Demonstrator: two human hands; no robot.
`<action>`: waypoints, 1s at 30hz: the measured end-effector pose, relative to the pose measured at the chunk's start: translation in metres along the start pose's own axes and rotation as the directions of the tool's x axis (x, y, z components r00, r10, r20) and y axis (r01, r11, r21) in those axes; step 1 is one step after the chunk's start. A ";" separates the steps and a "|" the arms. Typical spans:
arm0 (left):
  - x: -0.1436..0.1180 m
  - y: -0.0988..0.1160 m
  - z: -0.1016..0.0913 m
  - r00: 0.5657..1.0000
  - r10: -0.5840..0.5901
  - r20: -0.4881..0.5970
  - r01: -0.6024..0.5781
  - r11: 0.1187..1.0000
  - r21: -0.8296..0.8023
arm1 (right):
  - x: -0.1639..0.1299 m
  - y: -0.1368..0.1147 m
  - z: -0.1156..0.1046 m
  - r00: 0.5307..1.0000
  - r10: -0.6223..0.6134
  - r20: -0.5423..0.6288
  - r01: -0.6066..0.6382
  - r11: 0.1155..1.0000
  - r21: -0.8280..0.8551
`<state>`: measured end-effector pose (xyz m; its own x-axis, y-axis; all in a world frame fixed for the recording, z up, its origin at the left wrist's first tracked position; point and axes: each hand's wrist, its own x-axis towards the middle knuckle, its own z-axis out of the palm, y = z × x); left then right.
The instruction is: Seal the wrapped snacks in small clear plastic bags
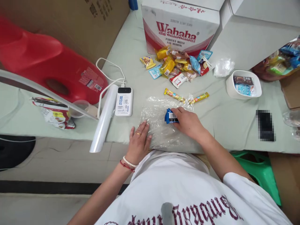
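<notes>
A sheet of clear plastic wrap (161, 131) lies crinkled on the cloth-covered table in front of me. My right hand (187, 122) grips a small blue snack packet (170, 116) over the middle of that sheet. At the sheet's left edge, my left hand (140, 139) rests flat with its fingers stretched out. Two slim yellow snack sticks, a left one (174, 95) and a right one (199, 98), lie at the far edge of the wrap. Beyond them is a pile of wrapped snacks (168, 66) in yellow, brown, blue and red.
A roll of plastic film (104, 120) and a white power bank (124, 102) with a cable are on the left, near a red jug (51, 62). A Wahaba carton (180, 28) stands behind the snacks. To the right sits a white tub (243, 84) holding packets.
</notes>
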<state>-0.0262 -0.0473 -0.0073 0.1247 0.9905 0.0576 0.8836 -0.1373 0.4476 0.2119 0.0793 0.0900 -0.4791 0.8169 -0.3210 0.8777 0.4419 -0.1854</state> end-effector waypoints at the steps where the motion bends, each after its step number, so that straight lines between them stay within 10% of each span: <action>1: -0.001 0.001 0.000 1.000 0.002 -0.001 -0.002 1.000 0.002 | 0.003 -0.005 0.002 1.000 -0.017 0.009 0.017 1.000 0.008; 6: -0.004 0.002 -0.006 0.999 0.039 -0.023 -0.039 0.999 -0.009 | 0.004 -0.013 0.016 0.998 -0.050 0.032 0.046 0.992 0.117; 13: -0.018 -0.032 -0.024 0.950 0.305 0.075 -0.305 0.952 -0.010 | -0.082 0.040 0.056 0.920 -0.277 -0.278 0.353 0.895 0.273; 18: -0.003 -0.044 -0.037 0.945 0.313 0.092 -0.303 0.946 -0.115 | -0.101 0.052 0.088 0.922 -0.157 -0.353 0.291 0.883 0.368; 25: 0.075 -0.027 -0.047 0.997 0.072 -0.012 -0.072 0.941 -0.330 | -0.059 0.072 0.049 0.944 0.189 -0.271 0.051 0.728 0.684; 30: 0.116 -0.016 -0.019 0.980 -0.186 -0.063 0.177 0.976 -0.125 | -0.017 0.091 0.042 0.954 0.292 -0.064 -0.195 0.770 0.608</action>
<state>-0.0342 0.0695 0.0090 -0.0707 0.9971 0.0297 0.8285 0.0422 0.5584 0.2998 0.0900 0.0394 -0.2005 0.9323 -0.3012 0.7630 -0.0443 -0.6449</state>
